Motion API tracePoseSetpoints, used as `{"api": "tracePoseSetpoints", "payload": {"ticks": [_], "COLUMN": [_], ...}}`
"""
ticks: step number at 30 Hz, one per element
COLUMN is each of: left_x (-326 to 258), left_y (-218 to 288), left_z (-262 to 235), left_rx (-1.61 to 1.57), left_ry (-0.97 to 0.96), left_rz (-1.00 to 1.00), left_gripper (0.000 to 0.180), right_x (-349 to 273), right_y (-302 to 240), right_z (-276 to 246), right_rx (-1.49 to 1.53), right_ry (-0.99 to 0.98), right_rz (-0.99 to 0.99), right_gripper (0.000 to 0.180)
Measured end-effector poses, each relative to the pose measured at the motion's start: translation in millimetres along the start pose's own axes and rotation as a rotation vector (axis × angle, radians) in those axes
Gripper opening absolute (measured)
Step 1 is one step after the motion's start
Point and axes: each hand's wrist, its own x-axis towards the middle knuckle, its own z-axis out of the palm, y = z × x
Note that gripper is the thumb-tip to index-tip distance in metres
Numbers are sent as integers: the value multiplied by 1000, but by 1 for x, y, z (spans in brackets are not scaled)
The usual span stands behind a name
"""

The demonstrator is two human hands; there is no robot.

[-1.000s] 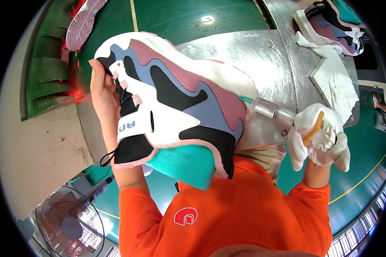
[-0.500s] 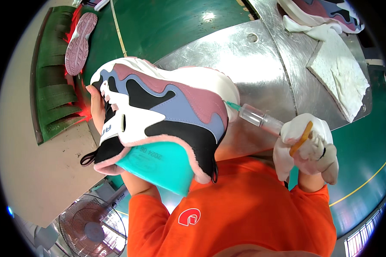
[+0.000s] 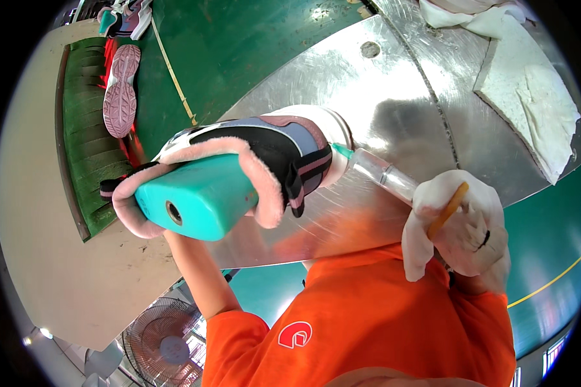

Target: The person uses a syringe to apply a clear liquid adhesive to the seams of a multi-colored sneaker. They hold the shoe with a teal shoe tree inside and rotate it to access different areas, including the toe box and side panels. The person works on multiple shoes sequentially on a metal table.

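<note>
A sneaker [image 3: 271, 151] in pink, grey, black and white sits on a teal plastic last [image 3: 197, 200], its opening turned toward me. My left hand [image 3: 174, 240] supports it from below and is mostly hidden behind the shoe. In a white glove, my right hand [image 3: 461, 226] grips a clear syringe [image 3: 381, 173] whose teal tip touches the shoe's heel. The same hand also holds a thin yellow stick [image 3: 448, 209] and a bit of white cloth.
A shiny metal table [image 3: 368, 84] lies under the shoe, with a white cloth [image 3: 529, 97] on its right part. Another shoe [image 3: 121, 90] lies sole up on the green belt at left. More shoes [image 3: 126, 13] lie at the top left. A floor fan [image 3: 164, 342] stands below.
The shoe has turned from showing its side to showing its opening and the last's end. It moved lower and left in view. The syringe tip stayed at the heel.
</note>
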Motion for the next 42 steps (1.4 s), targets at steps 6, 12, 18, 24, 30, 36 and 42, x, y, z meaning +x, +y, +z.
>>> {"api": "tracePoseSetpoints", "payload": {"ticks": [6,12,18,24,30,36,42], "left_x": [-44,-113,-155,-159,-162,-162,-170], "left_y": [-29,-69,-86,-86,-78,-85,-90], "left_z": [-14,-13,23,53,68,69,77], "left_rx": [-133,-277,-316,-357,-355,-353,-389], "left_ry": [214,405,452,472,367,312,268], "left_rz": [64,95,42,-18,1,28,-16], "left_gripper": [40,39,40,47,50,51,56], "right_x": [12,36,75,76,44,15,6], "right_y": [27,58,89,97,83,64,51], "right_z": [0,-4,-8,-11,-8,4,8], "right_rx": [-72,-84,94,88,-49,-146,-232], "right_ry": [-87,-258,-479,-503,-308,-71,3], "right_rz": [-239,-718,-1239,-1341,-996,-608,-351], "right_gripper": [59,45,35,32,39,56,67]}}
